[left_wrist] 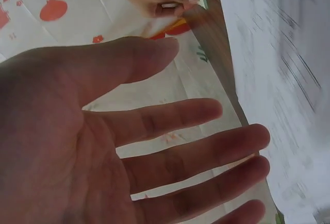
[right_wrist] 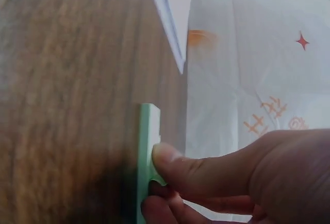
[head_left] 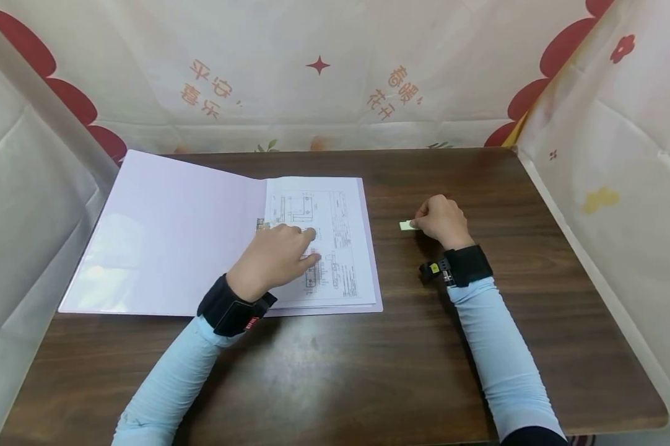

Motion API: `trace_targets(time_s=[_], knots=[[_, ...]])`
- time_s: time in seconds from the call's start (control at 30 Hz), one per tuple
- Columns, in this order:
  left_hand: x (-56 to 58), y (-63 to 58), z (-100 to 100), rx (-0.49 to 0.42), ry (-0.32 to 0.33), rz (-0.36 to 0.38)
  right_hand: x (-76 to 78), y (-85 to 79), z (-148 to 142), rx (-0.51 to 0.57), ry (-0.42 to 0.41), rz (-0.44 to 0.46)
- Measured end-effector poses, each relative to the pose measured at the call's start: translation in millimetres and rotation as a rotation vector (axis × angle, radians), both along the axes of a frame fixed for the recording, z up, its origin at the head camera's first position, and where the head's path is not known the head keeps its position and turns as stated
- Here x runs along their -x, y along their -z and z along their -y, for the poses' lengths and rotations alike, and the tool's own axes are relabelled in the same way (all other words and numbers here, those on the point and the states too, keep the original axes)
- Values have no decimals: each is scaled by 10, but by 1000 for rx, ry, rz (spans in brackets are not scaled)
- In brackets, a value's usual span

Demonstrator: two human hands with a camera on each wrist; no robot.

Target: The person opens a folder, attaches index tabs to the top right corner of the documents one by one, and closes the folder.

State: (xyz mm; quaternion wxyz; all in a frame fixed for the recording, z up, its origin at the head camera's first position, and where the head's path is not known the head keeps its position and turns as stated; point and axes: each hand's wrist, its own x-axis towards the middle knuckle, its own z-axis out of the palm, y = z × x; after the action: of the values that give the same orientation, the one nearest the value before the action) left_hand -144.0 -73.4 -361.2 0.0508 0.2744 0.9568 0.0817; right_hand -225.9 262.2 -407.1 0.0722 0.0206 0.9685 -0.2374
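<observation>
A lilac folder (head_left: 168, 241) lies spread on the table, with printed sheets of technical drawings (head_left: 343, 260) on its right side. My left hand (head_left: 276, 257) is over these sheets, fingers extended and spread; in the left wrist view its fingertips (left_wrist: 258, 136) overlap the paper's edge. To the right of the folder, my right hand (head_left: 443, 220) pinches a small light-green pad of sticky notes (right_wrist: 146, 131) low over the table. In the right wrist view the thumb presses on the pad's pale top, where a green edge curls up beside the fingers.
The brown wooden table (head_left: 324, 371) carries the folder and the pad. A metal fastener (head_left: 261, 224) shows at the folder's spine, partly behind the left hand. Printed cloth (head_left: 318, 99) hangs along the back and both sides of the table.
</observation>
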Motion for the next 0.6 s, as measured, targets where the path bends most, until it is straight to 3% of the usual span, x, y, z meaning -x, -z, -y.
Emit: trace_targets(time_s=[0.17,0.27,0.33,0.43,0.6], knots=[[4,-181,-400,109,72,60,42,-68,-71,40,-110,74],[99,-230,-779,195,129,62,65,-103,-133,64,-146,116],[215,-167,-1032,250,178,39,71,-114,-168,68,-147,134],[393,26,-1321,332,234,18,80,-107,-198,70,-139,172],[556,308,-1564,413,265,20,91,-65,-207,65,-116,231]])
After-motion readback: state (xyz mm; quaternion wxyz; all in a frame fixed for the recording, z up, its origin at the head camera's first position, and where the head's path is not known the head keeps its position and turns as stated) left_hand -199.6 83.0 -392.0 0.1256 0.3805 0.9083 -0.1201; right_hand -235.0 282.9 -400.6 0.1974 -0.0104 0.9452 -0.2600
